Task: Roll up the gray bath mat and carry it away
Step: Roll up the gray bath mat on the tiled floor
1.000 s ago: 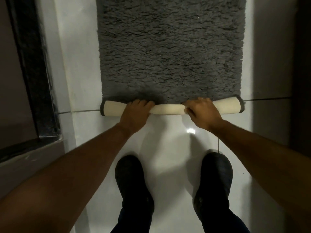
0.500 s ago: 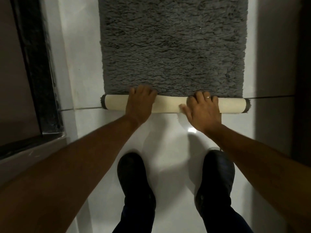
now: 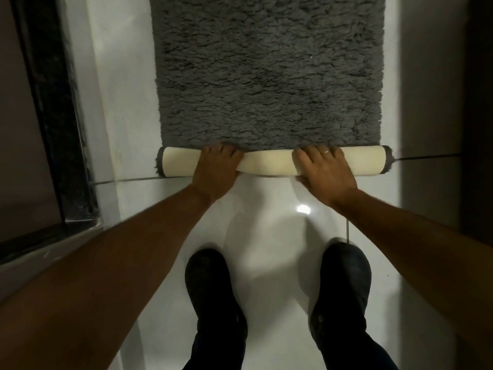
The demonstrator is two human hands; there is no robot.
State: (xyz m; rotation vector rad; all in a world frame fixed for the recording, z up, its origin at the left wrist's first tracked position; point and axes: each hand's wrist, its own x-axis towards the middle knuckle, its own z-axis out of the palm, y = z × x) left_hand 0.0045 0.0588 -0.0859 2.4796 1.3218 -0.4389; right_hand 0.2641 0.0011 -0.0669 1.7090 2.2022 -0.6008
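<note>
The roll has been getting thicker and creeping farther up the gray bath mat (image 3: 269,76) since a moment ago, and both hands have shifted from lying flat on top to curling over it. The mat is lying on the white tiled floor (image 3: 272,236), its shaggy gray pile facing up and running off the far edge of view. Its near end is wound into a cream-backed roll (image 3: 269,163), with tufts of gray fringe poking out at both ends, and the roll is sitting just beyond a grout line in the floor. The left hand (image 3: 216,169) is gripping the roll left of its middle, fingers bent over the far side. The right hand (image 3: 324,170), wearing a ring, is clasping it right of middle, fingers wrapped over the top. Two black shoes (image 3: 213,292) are standing on the floor near the roll.
</note>
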